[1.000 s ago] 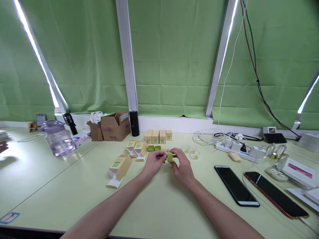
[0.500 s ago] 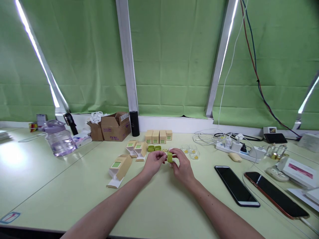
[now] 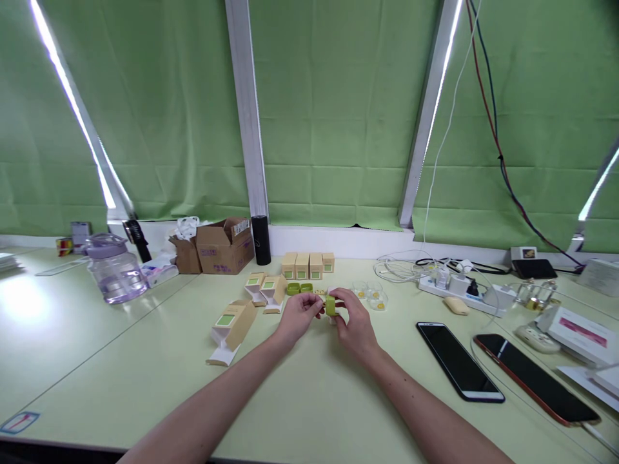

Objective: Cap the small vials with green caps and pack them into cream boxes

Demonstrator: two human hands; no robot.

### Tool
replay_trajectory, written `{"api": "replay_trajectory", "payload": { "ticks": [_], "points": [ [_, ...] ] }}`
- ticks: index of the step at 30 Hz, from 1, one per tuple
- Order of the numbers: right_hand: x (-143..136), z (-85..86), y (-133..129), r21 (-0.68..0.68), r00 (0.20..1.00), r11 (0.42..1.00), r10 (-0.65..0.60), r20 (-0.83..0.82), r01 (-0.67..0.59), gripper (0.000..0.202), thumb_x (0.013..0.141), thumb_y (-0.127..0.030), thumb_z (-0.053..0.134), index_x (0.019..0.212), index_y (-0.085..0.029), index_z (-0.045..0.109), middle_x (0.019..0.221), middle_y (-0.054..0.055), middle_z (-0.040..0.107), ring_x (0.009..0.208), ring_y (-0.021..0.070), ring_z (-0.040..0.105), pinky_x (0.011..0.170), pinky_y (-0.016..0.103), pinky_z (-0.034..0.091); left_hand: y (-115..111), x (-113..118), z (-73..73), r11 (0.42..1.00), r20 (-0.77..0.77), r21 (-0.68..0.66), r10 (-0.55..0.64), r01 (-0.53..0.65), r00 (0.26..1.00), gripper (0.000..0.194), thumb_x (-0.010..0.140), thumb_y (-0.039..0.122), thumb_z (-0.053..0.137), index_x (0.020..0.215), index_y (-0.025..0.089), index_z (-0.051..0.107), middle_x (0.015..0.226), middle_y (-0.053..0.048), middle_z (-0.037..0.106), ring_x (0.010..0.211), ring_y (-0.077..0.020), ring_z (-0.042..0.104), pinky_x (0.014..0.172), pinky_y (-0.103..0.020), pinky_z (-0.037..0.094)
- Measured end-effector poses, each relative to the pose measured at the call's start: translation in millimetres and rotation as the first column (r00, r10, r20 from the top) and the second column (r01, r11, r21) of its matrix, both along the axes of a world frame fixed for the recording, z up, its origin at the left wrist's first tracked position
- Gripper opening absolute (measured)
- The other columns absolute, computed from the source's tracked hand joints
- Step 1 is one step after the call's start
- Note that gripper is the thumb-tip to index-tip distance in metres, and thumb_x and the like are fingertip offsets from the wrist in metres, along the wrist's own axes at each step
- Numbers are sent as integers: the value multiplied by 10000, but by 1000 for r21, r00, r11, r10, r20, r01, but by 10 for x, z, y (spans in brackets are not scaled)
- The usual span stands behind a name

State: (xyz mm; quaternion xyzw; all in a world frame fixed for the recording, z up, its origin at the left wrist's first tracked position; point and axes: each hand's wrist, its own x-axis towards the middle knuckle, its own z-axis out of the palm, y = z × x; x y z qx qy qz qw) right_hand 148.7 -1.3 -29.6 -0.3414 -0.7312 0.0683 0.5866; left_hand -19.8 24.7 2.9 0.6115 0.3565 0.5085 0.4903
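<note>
1. The small green plastic case (image 3: 330,305) is between the fingertips of both hands, just above the table (image 3: 309,399), its position taken here as the clock's centre.
2. The right hand (image 3: 356,323) grips it, thumb below and fingers above, from the three o'clock side.
3. The left hand (image 3: 297,317) is narrowed to a pinch at the case's nine o'clock side; I cannot tell whether it holds anything.
4. Two green square containers (image 3: 300,288) sit near ten o'clock; clear plastic cups with yellow centres (image 3: 378,300) lie near three.
5. Upright kraft cartons (image 3: 302,265) stand toward eleven; a carton with its flap out (image 3: 235,324) lies toward eight or nine.
6. The case looks light, stiff and smooth, so it could slip; opposite side walls seem the best hold, squeezed gently.
</note>
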Motion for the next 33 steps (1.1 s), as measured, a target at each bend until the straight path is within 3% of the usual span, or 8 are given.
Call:
{"api": "replay_trajectory", "payload": {
  "ticks": [33],
  "points": [
    [5,22,-12,-20,999,1000,15,-38,-16,616,731,23,490,1268,-257,605,1261,94,637,1135,240,643,898,414,640,11,-26,-19,999,52,-26,-37,39,998,367,710,464,854,762,133,704,687,-48,695,646,-156,622,660,-290,502]
  ]
}}
